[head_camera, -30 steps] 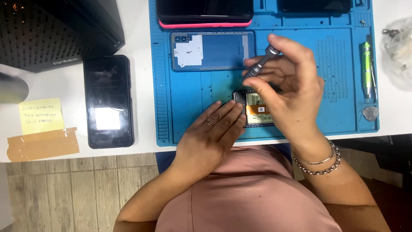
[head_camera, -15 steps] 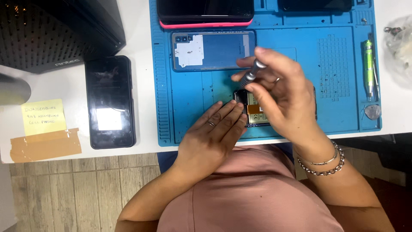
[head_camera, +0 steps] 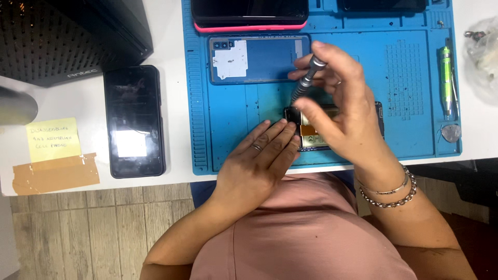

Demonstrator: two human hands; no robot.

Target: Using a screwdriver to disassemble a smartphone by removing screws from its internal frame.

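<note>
The right hand (head_camera: 342, 103) is pinching a slim grey screwdriver (head_camera: 306, 83) between thumb and fingertips, tip angled down onto the opened phone (head_camera: 316, 137) — which is lying near the front edge of the blue mat (head_camera: 233, 150). The left hand (head_camera: 259, 161) is pressing flat, fingers together, against the phone's left end. The phone is looking light, thin and fragile, its insides exposed, so it is best steadied by its frame edges. A blue back cover (head_camera: 259, 58) is lying farther away.
</note>
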